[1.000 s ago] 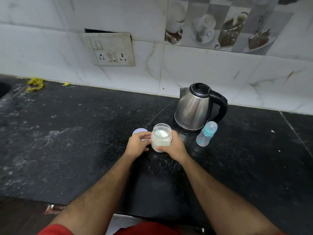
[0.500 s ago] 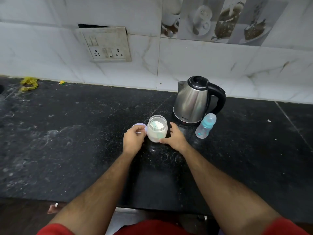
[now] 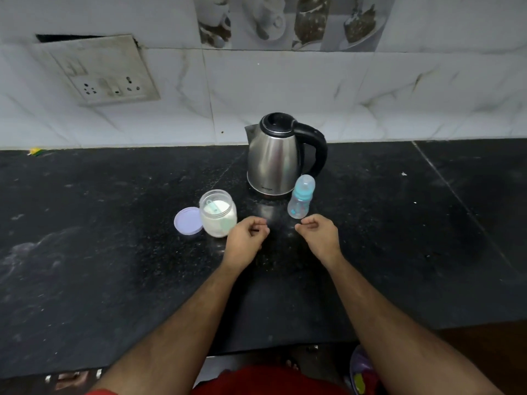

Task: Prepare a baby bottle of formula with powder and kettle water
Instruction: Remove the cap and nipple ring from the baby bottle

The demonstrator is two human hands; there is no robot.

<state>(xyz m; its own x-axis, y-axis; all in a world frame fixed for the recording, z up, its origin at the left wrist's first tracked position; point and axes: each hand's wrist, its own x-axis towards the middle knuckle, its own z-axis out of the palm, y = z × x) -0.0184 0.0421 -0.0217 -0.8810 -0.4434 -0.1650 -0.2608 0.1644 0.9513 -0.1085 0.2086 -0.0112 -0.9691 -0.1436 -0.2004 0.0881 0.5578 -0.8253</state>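
An open clear jar [image 3: 218,212] of white formula powder stands on the black counter [image 3: 114,252], with a pale green scoop inside. Its lilac lid [image 3: 188,220] lies flat just left of it. A steel kettle [image 3: 278,155] with a black handle stands behind. The baby bottle [image 3: 301,197], capped in teal, stands upright in front of the kettle's right side. My left hand [image 3: 245,238] hovers just right of the jar, fingers loosely curled, holding nothing. My right hand [image 3: 319,234] hovers below the bottle, also loosely curled and empty.
A white tiled wall rises behind the counter, with a switch and socket plate [image 3: 102,72] at upper left. A small yellow scrap [image 3: 35,151] lies at the counter's back left. The counter's front edge runs near my body.
Both hands have let go of the jar and drawn back to the right, toward me. The jar now stands free beside its lid.
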